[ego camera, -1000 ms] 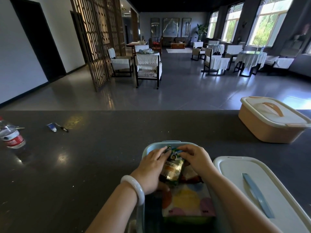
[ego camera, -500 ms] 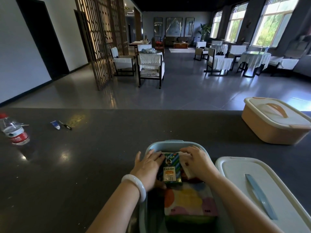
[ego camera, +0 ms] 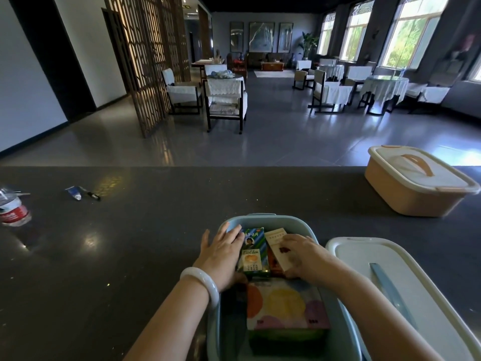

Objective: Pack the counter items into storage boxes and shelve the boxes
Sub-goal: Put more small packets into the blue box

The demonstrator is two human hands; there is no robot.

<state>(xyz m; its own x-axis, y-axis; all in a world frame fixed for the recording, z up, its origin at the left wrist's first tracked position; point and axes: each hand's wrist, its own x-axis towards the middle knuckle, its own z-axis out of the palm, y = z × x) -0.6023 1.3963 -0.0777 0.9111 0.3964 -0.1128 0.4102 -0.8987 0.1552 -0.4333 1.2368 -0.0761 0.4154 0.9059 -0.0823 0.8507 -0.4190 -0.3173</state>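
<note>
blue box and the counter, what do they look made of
Blue box: likely plastic, with a smooth matte moulded wall and rounded rim. Counter: dark polished stone or a composite, judging by fine speckles and glossy light reflections.

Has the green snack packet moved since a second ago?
Yes. The green snack packet now lies flat, lower inside the blue box, instead of raised near its far rim.
</note>
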